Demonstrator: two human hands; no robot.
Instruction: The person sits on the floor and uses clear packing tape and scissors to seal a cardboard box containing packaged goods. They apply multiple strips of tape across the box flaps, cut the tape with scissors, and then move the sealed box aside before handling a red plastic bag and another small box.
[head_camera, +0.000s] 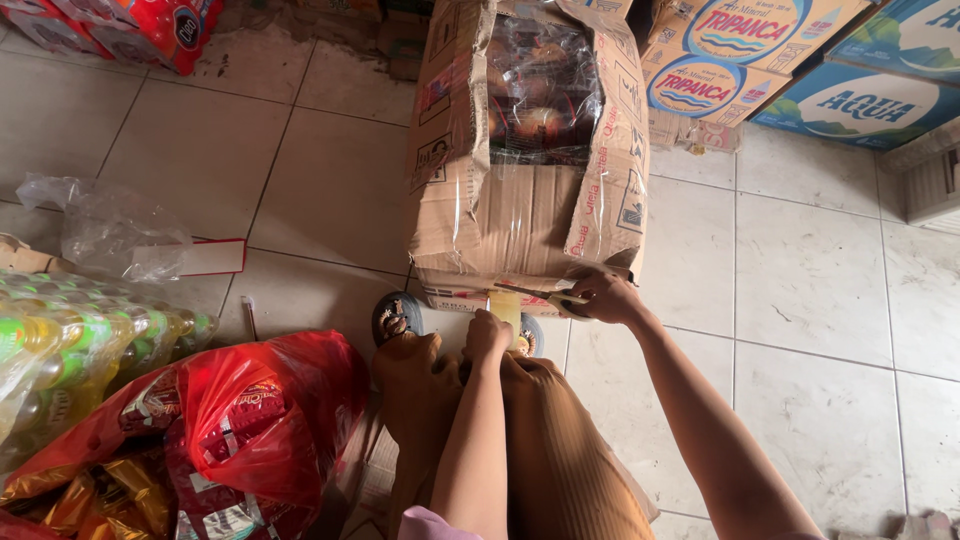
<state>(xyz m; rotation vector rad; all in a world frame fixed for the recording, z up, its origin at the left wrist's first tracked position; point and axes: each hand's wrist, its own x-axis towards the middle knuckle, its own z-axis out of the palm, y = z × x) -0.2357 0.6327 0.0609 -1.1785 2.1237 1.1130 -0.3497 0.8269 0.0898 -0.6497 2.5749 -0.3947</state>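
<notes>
Red snack bag (255, 420), bottled drinks (70, 345) — blue-labelled cartons (800, 70) behind.

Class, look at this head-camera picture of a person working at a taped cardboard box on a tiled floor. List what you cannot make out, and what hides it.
- Contents of the cardboard box: blurred behind glossy clear wrap.
- The tool in the right hand: mostly covered by the grip; only a thin blade-like part shows.
- What the left hand pinches: a small yellowish piece, too small to identify.
- The red bag: cut off by the bottom edge.
- The person's feet: largely hidden under knees and box.
</notes>
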